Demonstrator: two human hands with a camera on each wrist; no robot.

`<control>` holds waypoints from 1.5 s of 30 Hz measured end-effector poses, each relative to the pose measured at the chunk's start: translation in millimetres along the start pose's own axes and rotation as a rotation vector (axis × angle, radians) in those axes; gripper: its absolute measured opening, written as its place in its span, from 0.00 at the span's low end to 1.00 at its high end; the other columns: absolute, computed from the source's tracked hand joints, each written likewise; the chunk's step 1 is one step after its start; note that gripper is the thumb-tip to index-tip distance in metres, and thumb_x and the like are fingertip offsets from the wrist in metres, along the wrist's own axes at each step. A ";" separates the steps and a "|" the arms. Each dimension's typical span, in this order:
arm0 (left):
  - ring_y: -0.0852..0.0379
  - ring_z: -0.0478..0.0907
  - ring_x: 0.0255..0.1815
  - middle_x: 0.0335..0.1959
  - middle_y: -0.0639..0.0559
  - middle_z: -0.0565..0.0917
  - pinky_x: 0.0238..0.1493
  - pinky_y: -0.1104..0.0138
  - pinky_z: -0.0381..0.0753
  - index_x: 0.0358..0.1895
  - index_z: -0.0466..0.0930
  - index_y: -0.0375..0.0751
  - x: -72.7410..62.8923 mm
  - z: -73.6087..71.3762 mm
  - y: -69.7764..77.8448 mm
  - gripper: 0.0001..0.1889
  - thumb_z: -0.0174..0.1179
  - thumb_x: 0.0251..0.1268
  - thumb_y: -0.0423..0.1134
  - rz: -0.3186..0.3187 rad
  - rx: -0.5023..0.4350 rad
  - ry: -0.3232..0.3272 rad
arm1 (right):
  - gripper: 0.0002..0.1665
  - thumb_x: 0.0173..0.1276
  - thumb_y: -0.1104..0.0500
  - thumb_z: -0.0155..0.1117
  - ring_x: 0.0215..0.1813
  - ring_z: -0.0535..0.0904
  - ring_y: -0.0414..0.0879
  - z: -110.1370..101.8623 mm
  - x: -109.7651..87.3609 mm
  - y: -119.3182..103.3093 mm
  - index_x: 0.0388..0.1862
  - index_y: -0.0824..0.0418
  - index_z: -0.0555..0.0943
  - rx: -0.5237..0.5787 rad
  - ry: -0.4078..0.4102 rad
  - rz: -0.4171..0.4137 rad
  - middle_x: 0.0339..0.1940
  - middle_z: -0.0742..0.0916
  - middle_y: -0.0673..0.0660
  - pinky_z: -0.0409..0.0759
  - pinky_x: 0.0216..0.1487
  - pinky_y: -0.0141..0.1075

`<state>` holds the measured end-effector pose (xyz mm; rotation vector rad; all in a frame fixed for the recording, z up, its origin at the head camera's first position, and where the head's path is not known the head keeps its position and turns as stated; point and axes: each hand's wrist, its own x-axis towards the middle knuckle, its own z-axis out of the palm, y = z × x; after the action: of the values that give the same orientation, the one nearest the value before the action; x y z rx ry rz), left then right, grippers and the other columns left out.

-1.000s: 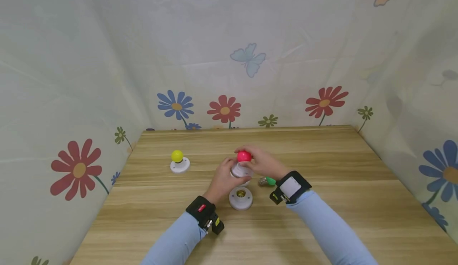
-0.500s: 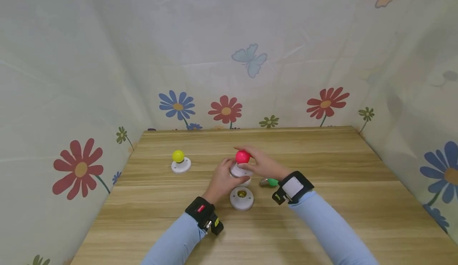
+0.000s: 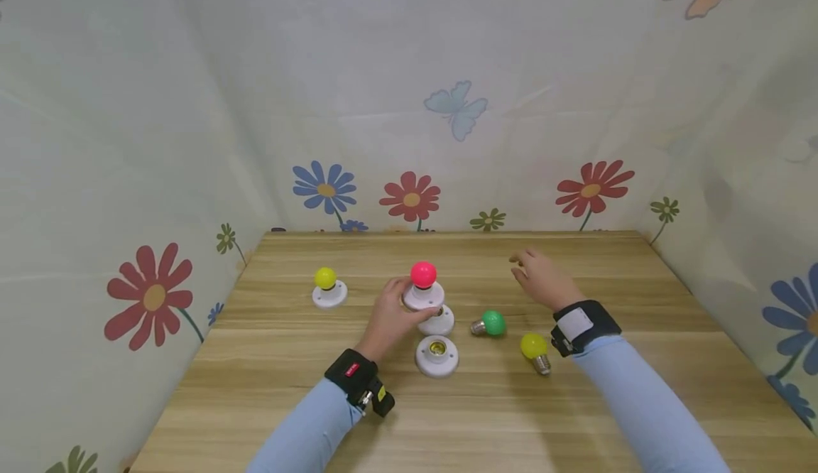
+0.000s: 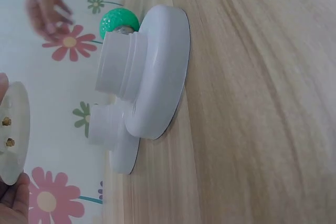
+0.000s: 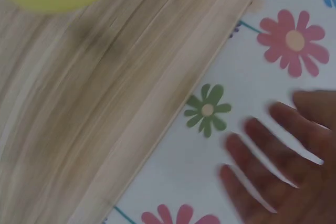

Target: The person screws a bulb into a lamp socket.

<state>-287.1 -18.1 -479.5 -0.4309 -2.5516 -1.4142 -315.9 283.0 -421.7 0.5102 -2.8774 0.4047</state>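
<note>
My left hand [image 3: 388,322] grips the rim of a white lamp holder [image 3: 424,296], lifted off the table, with a pinkish-red bulb [image 3: 423,274] standing in it. The left wrist view shows this holder's underside [image 4: 20,129] with brass contacts. Below it are two more white lamp holders: a nearer one [image 3: 437,359] with a bare brass socket, and one behind [image 3: 441,322], partly covered by the held holder. My right hand [image 3: 543,280] is in the air to the right, holding nothing, its fingers spread in the right wrist view. Nearest to it are a green bulb [image 3: 494,322] and a yellow bulb [image 3: 533,346], both lying loose.
At the back left of the wooden table [image 3: 268,388], another yellow bulb [image 3: 325,278] stands in its own white lamp holder [image 3: 329,295]. A flower-printed cloth [image 3: 358,132] rises behind the table and along both sides.
My right hand has let go of the red bulb and moved right, uncovering the loose green and yellow bulbs. My left hand still holds the lamp holder, shifted slightly left.
</note>
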 end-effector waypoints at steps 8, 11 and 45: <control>0.50 0.74 0.61 0.59 0.50 0.77 0.63 0.51 0.73 0.62 0.74 0.44 2.1 0.9 -4.4 0.38 0.74 0.47 0.55 0.006 0.004 0.007 | 0.18 0.70 0.55 0.59 0.41 0.81 0.52 2.9 -7.3 25.0 0.46 0.70 0.80 -0.033 -0.500 0.164 0.40 0.85 0.63 0.81 0.42 0.46; 0.49 0.74 0.61 0.59 0.49 0.76 0.64 0.51 0.72 0.63 0.74 0.42 3.6 -0.6 -6.0 0.38 0.74 0.47 0.54 -0.002 -0.003 0.012 | 0.18 0.71 0.54 0.59 0.40 0.81 0.52 6.4 -7.8 26.5 0.46 0.70 0.80 -0.029 -0.533 0.181 0.40 0.86 0.62 0.81 0.42 0.46; 0.36 0.70 0.57 0.59 0.38 0.79 0.59 0.46 0.65 0.62 0.72 0.35 39.1 -17.9 -80.6 0.42 0.79 0.40 0.47 -0.287 0.290 0.113 | 0.18 0.73 0.56 0.55 0.35 0.78 0.49 5.0 -26.0 18.7 0.50 0.70 0.77 0.160 -0.584 0.281 0.35 0.83 0.59 0.78 0.35 0.39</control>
<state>-350.9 -67.5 -522.1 0.0623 -2.7454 -1.0801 -299.3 306.4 -436.8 0.2768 -3.5207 0.6207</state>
